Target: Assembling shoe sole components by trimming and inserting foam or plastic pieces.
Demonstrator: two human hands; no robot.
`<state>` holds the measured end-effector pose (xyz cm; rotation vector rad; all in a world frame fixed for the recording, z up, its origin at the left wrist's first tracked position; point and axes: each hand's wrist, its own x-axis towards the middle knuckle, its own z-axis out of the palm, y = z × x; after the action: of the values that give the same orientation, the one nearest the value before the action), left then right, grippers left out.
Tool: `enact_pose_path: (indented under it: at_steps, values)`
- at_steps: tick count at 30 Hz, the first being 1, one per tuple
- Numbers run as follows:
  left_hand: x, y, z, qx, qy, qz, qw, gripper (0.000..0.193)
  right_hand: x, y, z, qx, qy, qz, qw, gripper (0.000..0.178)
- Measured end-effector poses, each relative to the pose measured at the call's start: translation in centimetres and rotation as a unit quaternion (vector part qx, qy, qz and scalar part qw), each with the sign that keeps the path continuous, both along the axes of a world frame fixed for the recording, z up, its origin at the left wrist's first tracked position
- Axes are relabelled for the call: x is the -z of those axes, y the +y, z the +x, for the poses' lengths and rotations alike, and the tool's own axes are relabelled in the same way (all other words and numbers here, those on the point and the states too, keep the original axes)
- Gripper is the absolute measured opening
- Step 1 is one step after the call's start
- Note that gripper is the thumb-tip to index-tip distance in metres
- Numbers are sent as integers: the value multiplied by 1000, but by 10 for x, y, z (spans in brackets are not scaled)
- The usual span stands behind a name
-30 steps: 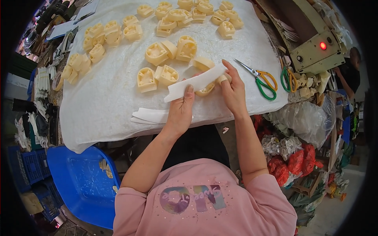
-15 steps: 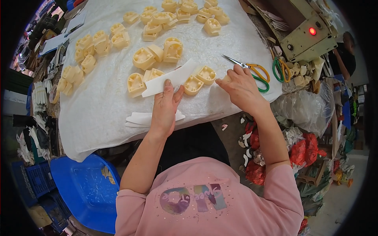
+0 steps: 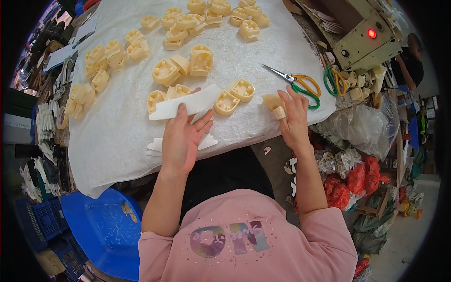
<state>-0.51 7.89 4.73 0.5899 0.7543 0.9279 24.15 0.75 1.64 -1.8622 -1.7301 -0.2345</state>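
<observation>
My left hand (image 3: 182, 138) pinches a curved white strip (image 3: 192, 103) between thumb and fingers, its other fingers spread below. The strip hangs over two cream moulded plastic pieces and partly hides them. A pair of cream rounded hollow pieces (image 3: 227, 102) lies to the right of the strip. My right hand (image 3: 295, 120) is closed at the thumb side on a small tan flat piece (image 3: 271, 99) with a pale stub; its exact kind is unclear. Scissors (image 3: 300, 84) with yellow and green handles lie just beyond that hand. More white strips (image 3: 155, 145) rest near the table edge.
Several cream pieces (image 3: 202, 60) stand in clusters over the white-covered table (image 3: 263, 51). A second pair of scissors (image 3: 334, 80) lies at the right edge, by a metal box (image 3: 369, 44) with a red light. A blue tub (image 3: 103, 235) stands lower left; plastic bags (image 3: 359, 127) are at right.
My left hand has shifted slightly left and down with the white strip, its fingers spreading. My right hand has turned and moved slightly right, bringing the tan piece into view.
</observation>
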Motion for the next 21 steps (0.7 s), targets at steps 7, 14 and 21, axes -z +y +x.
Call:
enact_pose_path:
  at_steps: [7, 14, 21]
  values:
    - [9, -33, -21, -41, -32, 57, 997, 41, -13, -22, 10, 49, 119, 4, 992, 28]
    - [22, -54, -30, -53, -51, 73, 995, 41, -44, -26, -67, -313, 424, 64, 848, 45]
    - [-1, -65, -28, -19, -73, 87, 993, 42, -26, -9, -123, -351, 341, 151, 859, 46]
